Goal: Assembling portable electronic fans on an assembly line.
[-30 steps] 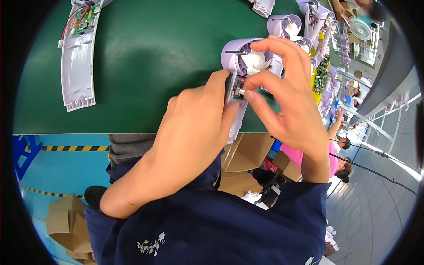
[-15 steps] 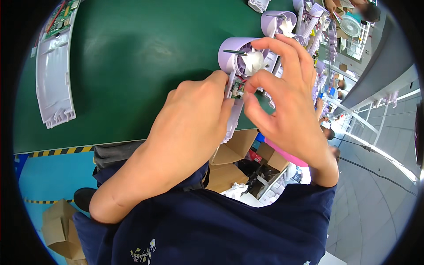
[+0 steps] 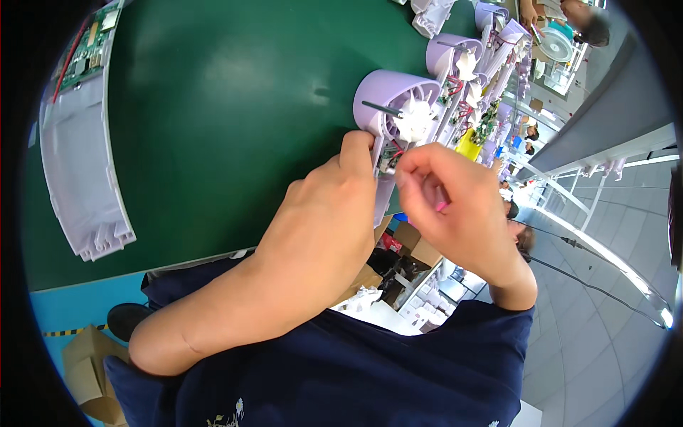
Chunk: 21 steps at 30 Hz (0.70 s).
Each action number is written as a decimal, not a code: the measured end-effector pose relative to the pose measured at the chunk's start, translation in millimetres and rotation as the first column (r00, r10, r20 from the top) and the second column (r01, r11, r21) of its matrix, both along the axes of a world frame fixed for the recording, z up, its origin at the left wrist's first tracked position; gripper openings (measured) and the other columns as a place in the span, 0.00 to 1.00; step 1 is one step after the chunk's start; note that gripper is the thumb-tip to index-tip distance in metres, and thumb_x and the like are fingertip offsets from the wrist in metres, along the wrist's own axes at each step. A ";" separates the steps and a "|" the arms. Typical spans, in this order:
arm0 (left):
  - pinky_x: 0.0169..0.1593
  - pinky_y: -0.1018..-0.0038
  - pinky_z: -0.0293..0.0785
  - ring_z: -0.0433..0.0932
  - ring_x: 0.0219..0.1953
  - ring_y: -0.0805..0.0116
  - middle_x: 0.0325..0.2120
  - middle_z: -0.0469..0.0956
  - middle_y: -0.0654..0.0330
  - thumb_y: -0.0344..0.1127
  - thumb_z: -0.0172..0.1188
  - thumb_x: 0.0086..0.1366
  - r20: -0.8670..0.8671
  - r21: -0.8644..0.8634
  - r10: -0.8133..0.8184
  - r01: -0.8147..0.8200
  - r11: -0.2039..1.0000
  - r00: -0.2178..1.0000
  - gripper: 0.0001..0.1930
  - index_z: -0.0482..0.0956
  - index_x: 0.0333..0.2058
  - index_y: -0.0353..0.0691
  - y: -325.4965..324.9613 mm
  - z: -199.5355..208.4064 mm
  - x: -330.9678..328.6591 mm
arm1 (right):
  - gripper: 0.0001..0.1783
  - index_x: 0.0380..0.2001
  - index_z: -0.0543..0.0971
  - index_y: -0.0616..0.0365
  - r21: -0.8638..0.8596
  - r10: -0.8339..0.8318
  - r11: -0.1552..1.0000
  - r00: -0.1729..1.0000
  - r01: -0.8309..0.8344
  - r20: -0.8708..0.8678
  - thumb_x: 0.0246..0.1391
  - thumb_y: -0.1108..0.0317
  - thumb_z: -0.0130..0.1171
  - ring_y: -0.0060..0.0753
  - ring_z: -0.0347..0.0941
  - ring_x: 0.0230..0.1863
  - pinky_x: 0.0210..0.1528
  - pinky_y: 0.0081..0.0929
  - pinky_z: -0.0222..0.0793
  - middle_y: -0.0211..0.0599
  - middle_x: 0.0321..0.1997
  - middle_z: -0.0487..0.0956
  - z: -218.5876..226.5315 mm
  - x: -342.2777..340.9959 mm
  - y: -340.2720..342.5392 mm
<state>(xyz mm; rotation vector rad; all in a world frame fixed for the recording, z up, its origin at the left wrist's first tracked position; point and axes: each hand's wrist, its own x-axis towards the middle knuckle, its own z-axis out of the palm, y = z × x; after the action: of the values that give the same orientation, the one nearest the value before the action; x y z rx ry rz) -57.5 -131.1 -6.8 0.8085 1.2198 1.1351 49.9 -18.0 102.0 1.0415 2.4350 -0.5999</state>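
Observation:
A lilac handheld fan housing lies open on the green table (image 3: 235,85), with a round head (image 3: 377,92), white fan blades (image 3: 416,122) and a dark rod across them. My left hand (image 3: 316,213) is closed around its narrow handle (image 3: 383,199). Inside the handle sit a small circuit board (image 3: 386,155) and red wires, partly hidden by my fingers. At the board, my right hand (image 3: 455,206) has thumb and forefinger pinched together. Something small and pale shows at those fingertips, too small to name. A bit of pink appears between the curled right fingers.
A pale curved shell (image 3: 82,156) with a circuit board lies at the far left. More fan housings (image 3: 455,53) with wires line up at the right, beside a white casing (image 3: 430,16). Below the table edge stand cardboard boxes (image 3: 92,363). Other people are at work farther back.
My right hand has gone from spread fingers to a pinch at the board. My left hand keeps its hold on the handle. The view has shifted slightly, showing more housings.

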 end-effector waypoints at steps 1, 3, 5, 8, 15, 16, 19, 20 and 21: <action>0.45 0.51 0.74 0.80 0.42 0.38 0.38 0.81 0.42 0.24 0.53 0.71 0.020 -0.014 -0.013 0.013 1.000 1.000 0.12 0.69 0.51 0.29 0.2 0.2 -0.6 | 0.06 0.36 0.79 0.55 -0.020 0.003 1.000 1.000 -0.002 0.028 0.55 0.73 0.65 0.36 0.79 0.22 0.25 0.31 0.73 0.33 0.26 0.81 -0.5 -1.5 -0.1; 0.45 0.51 0.74 0.80 0.42 0.38 0.38 0.81 0.42 0.24 0.53 0.71 0.011 0.009 0.007 -0.007 1.000 1.000 0.13 0.69 0.52 0.29 0.3 -1.7 2.5 | 0.06 0.36 0.79 0.56 0.015 0.077 0.997 0.997 -0.076 -0.008 0.54 0.74 0.65 0.36 0.79 0.22 0.24 0.32 0.73 0.34 0.27 0.81 -2.3 2.5 2.9; 0.44 0.51 0.74 0.81 0.41 0.39 0.38 0.81 0.42 0.24 0.54 0.70 -0.054 0.030 0.027 -0.026 0.999 0.998 0.15 0.71 0.54 0.29 -3.9 -1.7 5.8 | 0.06 0.36 0.78 0.57 0.025 0.087 0.996 0.996 -0.087 -0.002 0.54 0.74 0.64 0.36 0.79 0.22 0.24 0.32 0.73 0.34 0.27 0.81 -1.8 5.1 -0.7; 0.43 0.52 0.75 0.81 0.40 0.40 0.37 0.82 0.42 0.24 0.54 0.70 -0.050 0.040 0.070 -0.068 0.997 0.996 0.13 0.72 0.52 0.28 -4.6 -3.3 7.7 | 0.07 0.35 0.77 0.58 -0.014 0.059 0.998 0.998 -0.059 0.009 0.53 0.75 0.64 0.37 0.79 0.23 0.24 0.33 0.73 0.35 0.29 0.80 0.3 0.4 2.3; 0.38 0.57 0.82 0.83 0.37 0.42 0.34 0.78 0.40 0.13 0.59 0.52 -0.025 0.059 -0.005 0.007 0.998 1.000 0.19 0.68 0.43 0.25 0.5 -4.0 5.1 | 0.08 0.34 0.74 0.60 0.016 0.058 0.998 0.998 -0.058 0.034 0.53 0.75 0.64 0.39 0.79 0.28 0.26 0.35 0.73 0.40 0.33 0.75 -4.6 -1.5 1.2; 0.38 0.57 0.82 0.83 0.36 0.42 0.33 0.78 0.40 0.14 0.59 0.52 -0.041 0.073 0.008 -0.005 0.997 0.999 0.19 0.67 0.44 0.25 0.3 -4.9 6.3 | 0.08 0.34 0.74 0.60 0.045 0.077 0.996 0.996 -0.080 0.048 0.53 0.75 0.64 0.40 0.79 0.27 0.26 0.36 0.73 0.40 0.33 0.76 -5.1 -2.0 0.2; 0.37 0.58 0.82 0.83 0.36 0.42 0.32 0.78 0.41 0.14 0.60 0.52 -0.057 0.095 0.029 -0.024 0.995 0.998 0.20 0.67 0.44 0.25 -0.9 -5.2 5.6 | 0.08 0.34 0.74 0.60 0.102 0.128 0.985 0.985 -0.140 0.116 0.53 0.75 0.64 0.41 0.78 0.25 0.24 0.36 0.72 0.39 0.33 0.76 -3.5 -6.7 -2.0; 0.37 0.58 0.82 0.83 0.36 0.42 0.32 0.78 0.41 0.14 0.61 0.52 -0.061 0.105 0.041 -0.034 0.994 0.997 0.20 0.67 0.44 0.25 -0.8 -5.0 5.0 | 0.08 0.34 0.75 0.59 0.130 0.159 0.975 0.973 -0.182 0.168 0.53 0.75 0.64 0.41 0.78 0.24 0.24 0.37 0.72 0.38 0.32 0.77 -2.6 -8.4 -2.4; 0.37 0.58 0.82 0.83 0.36 0.42 0.32 0.78 0.41 0.14 0.61 0.52 -0.061 0.104 0.040 -0.034 0.994 0.997 0.20 0.67 0.44 0.25 -0.8 -5.2 5.2 | 0.08 0.34 0.75 0.59 0.129 0.159 0.975 0.973 -0.182 0.169 0.53 0.75 0.64 0.41 0.78 0.24 0.24 0.37 0.72 0.38 0.32 0.77 -2.9 -7.6 -2.8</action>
<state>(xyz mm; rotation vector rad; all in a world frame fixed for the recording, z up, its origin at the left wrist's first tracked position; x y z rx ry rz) -52.3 -131.8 -12.0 0.9084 1.2403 1.2189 42.2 -20.8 99.2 0.8840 2.4236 -0.2772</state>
